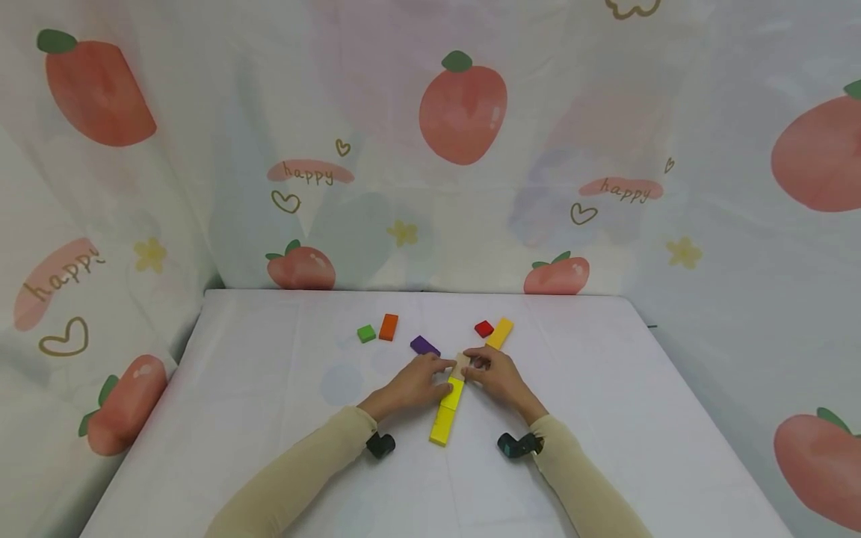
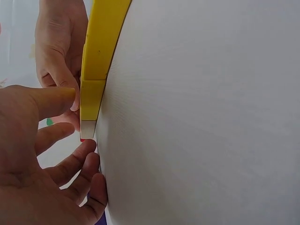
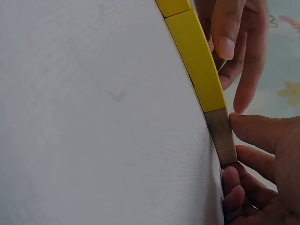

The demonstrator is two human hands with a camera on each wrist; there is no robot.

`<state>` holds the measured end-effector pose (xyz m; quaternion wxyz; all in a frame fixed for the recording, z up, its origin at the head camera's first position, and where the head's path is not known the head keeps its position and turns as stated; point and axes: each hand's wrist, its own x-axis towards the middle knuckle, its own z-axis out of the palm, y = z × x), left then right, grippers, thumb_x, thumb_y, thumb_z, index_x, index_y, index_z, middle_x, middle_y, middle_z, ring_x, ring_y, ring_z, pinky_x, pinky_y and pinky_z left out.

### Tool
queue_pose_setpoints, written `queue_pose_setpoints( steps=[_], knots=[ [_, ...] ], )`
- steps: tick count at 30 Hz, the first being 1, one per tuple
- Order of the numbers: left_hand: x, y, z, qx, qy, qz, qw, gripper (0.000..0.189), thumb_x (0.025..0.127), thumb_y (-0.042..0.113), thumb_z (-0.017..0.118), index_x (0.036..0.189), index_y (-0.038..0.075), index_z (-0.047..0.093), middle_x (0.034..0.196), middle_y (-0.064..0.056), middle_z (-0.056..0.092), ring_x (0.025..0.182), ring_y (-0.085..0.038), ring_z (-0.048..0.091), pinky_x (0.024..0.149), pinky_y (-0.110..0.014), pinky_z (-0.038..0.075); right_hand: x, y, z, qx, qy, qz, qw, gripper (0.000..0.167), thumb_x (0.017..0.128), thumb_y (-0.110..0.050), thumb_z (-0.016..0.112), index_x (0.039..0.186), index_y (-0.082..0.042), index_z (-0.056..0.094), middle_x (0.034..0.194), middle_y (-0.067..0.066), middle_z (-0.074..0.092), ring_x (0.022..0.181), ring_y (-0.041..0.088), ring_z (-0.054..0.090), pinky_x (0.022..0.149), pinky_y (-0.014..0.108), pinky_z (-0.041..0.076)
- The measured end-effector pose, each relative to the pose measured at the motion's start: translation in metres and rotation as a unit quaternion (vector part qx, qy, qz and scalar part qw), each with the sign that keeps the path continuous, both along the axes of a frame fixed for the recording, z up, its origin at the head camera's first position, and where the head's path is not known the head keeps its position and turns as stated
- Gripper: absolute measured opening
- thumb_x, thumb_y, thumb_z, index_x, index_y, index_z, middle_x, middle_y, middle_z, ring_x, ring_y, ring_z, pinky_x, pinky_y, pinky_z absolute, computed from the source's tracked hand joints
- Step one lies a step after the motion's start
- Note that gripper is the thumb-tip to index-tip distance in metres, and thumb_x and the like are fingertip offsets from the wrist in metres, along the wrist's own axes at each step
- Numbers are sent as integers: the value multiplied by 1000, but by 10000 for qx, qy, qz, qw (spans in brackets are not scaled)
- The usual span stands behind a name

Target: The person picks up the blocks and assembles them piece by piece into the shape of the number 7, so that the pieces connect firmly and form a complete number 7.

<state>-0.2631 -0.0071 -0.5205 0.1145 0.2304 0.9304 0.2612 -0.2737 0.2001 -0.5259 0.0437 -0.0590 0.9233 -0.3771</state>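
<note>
A short row lies on the table: two yellow blocks (image 1: 452, 393) end to end, with a plain wooden block (image 1: 460, 365) against the far end. My right hand (image 1: 499, 373) holds the wooden block, thumb at its side and curled fingers around its far end, as the right wrist view shows. On the other side is my left hand (image 1: 418, 379), its fingers loosely spread. Its thumb (image 2: 58, 101) comes right up to the yellow block, and its index fingertip reaches close to the wooden one.
Beyond the left hand lie a purple block (image 1: 425, 345), an orange block (image 1: 389, 326) and a small green block (image 1: 366, 333). Past the right hand are a red block (image 1: 483, 328) and an orange-yellow block (image 1: 500, 332). A printed cloth (image 1: 377, 90) hangs behind the table (image 1: 269, 448).
</note>
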Motion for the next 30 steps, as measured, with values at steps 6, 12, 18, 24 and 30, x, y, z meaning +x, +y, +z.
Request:
queue_pose_setpoints(
  steps=[6, 12, 18, 24, 30],
  knots=[
    [1, 2, 1, -67, -74, 9, 10000, 54, 91, 39, 68, 142, 31, 53, 132, -2, 56, 119, -19, 52, 103, -39, 48, -1, 0, -1, 7, -1, 42, 10000, 39, 88, -24, 73, 125, -14, 66, 98, 3, 61, 90, 19, 51, 78, 29, 44],
    [0, 1, 1, -63, -74, -26, 10000, 53, 90, 41, 69, 140, 33, 55, 134, -4, 55, 121, -22, 52, 103, -42, 48, -2, 1, -1, -23, 77, 62, 9999, 39, 88, -23, 73, 125, -13, 67, 98, 3, 62, 90, 19, 52, 78, 28, 44],
    [0, 1, 0, -88, -108, -60, 9999, 51, 90, 43, 68, 139, 34, 56, 131, -3, 55, 119, -22, 50, 100, -40, 49, -2, 1, -1, -14, 145, 98, 9998, 38, 88, -22, 73, 124, -12, 67, 97, 3, 62, 89, 18, 52, 77, 28, 44],
    [0, 1, 0, -92, -126, -55, 9999, 52, 90, 43, 68, 139, 33, 56, 132, -3, 54, 120, -22, 50, 101, -41, 48, -1, 2, -1, -17, 176, 114, 9998, 39, 88, -22, 73, 125, -12, 66, 99, 4, 64, 90, 18, 53, 78, 28, 45],
    [0, 1, 1, -115, -82, -91, 9999, 51, 90, 41, 68, 140, 32, 56, 132, -5, 54, 120, -23, 50, 102, -41, 48, 1, 4, 0, -23, 185, 101, 9998, 42, 88, -22, 73, 128, -12, 64, 111, 6, 67, 97, 19, 59, 88, 35, 52]
  ],
)
